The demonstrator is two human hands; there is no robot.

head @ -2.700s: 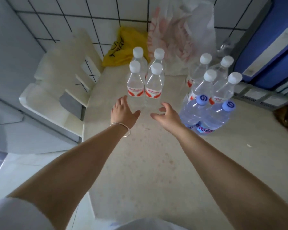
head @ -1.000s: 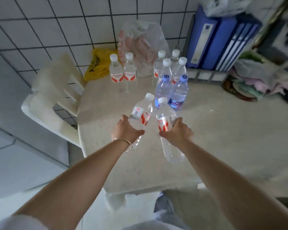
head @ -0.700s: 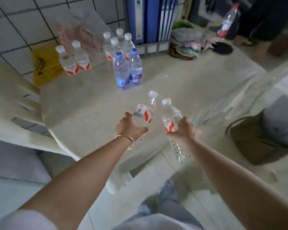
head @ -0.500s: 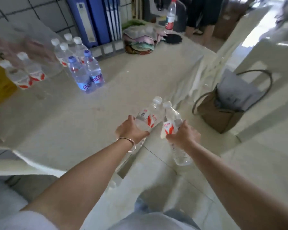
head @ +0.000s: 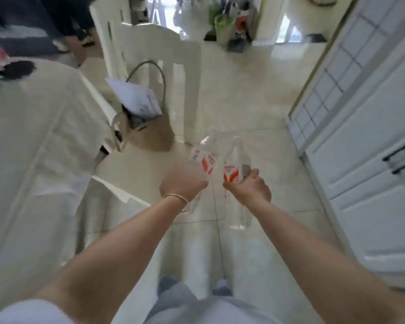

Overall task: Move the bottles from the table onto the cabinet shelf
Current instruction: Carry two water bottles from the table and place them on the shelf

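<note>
Over the floor, hands (head: 215, 188) grip two bottles (head: 234, 167).

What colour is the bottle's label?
White with orange-red swirls, on the clear plastic bottle in the head view.

Bright, soft daylight throughout, strongest from the doorway (head: 173, 10) at top centre, blown out to white. Pale glare across the glossy floor tiles (head: 239, 101). Heavy motion blur everywhere, worst along the left edge over the table (head: 33, 141). Clear bottles (head: 234, 164) smeared, caps barely legible. Wide-angle bending of the cabinet (head: 372, 141) lines at right. Faint, diffuse shadows only.
</note>
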